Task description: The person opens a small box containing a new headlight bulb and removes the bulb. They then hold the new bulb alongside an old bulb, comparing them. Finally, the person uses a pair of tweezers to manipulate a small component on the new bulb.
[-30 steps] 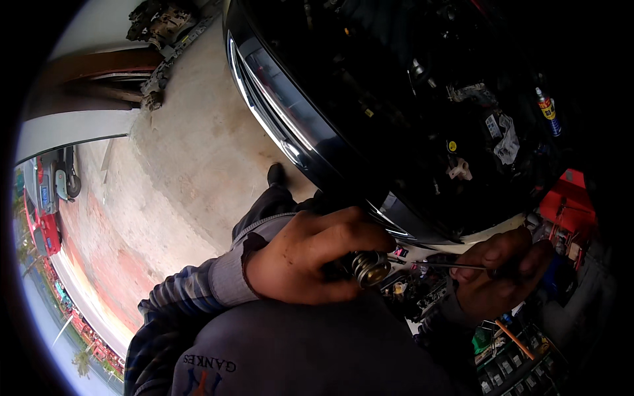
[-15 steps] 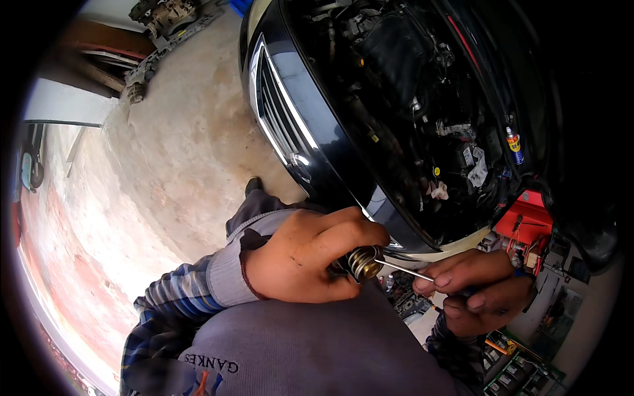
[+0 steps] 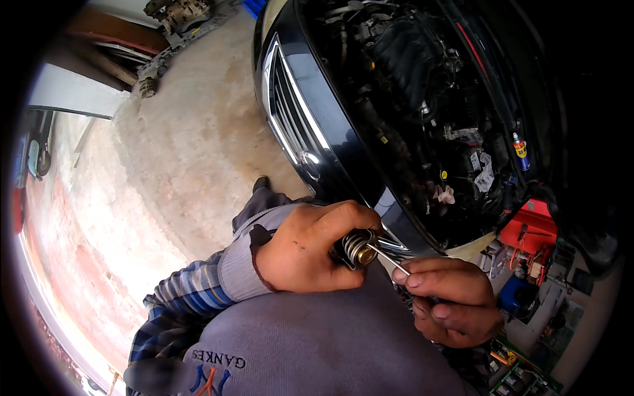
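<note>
My left hand (image 3: 307, 247) is closed around a small cylindrical metal part (image 3: 360, 249) with ringed, shiny sides and a brass-coloured end that faces right. A thin straight metal rod (image 3: 389, 259) is pinched in the fingertips of my right hand (image 3: 456, 297). The rod's far tip meets the part at its brass-coloured end; whether it goes inside I cannot tell. Whatever lies at the rod's other end is hidden by my right fingers. Both hands are in front of my grey top, close to the car's front edge.
A dark car (image 3: 310, 99) stands ahead with its engine bay (image 3: 409, 99) exposed. A spray can (image 3: 520, 152) and a crumpled white rag (image 3: 485, 173) lie in the bay. At right are a red tool box (image 3: 528, 228) and a blue object (image 3: 517, 296). Machine parts (image 3: 177, 14) lie far left.
My right hand has moved left and slightly down, nearer my left hand, and less of the rod shows. The left hand keeps its hold on the metal part. The view has shifted slightly.
</note>
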Available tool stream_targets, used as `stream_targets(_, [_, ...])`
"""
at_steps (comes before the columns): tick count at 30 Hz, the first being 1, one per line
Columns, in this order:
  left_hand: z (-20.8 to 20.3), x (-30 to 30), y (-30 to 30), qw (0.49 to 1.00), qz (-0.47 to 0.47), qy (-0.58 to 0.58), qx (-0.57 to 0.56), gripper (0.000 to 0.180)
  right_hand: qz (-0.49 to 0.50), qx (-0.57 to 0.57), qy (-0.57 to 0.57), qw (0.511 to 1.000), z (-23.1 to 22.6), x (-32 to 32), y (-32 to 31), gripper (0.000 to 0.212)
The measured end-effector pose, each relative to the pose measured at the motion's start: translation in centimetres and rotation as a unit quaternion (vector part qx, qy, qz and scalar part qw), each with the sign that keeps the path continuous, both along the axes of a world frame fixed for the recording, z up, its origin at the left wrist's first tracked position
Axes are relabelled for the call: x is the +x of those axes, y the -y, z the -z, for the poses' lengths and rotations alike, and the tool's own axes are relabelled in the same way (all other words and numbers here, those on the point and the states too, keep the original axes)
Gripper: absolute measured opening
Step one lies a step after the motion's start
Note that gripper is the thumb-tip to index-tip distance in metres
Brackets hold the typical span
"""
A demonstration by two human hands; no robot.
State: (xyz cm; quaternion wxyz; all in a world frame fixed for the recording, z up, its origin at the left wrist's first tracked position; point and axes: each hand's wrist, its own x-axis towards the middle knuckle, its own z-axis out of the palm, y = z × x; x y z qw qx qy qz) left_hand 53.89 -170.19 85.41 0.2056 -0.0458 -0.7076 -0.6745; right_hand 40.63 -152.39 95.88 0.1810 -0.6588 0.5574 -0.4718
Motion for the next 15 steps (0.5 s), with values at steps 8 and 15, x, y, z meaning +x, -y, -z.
stream_targets(8, [-0.2,-0.2,-1.3,0.997,-0.031,0.061,0.021,0.049,0.005,-0.018,-0.065,0.998,0.7,-0.2,-0.6,0.045])
stream_targets(15, [-0.5,-0.2,-1.6,0.992,-0.06,0.109,0.016,0.046,0.037,-0.059,-0.106,0.992,1.7,0.4,-0.1,0.044])
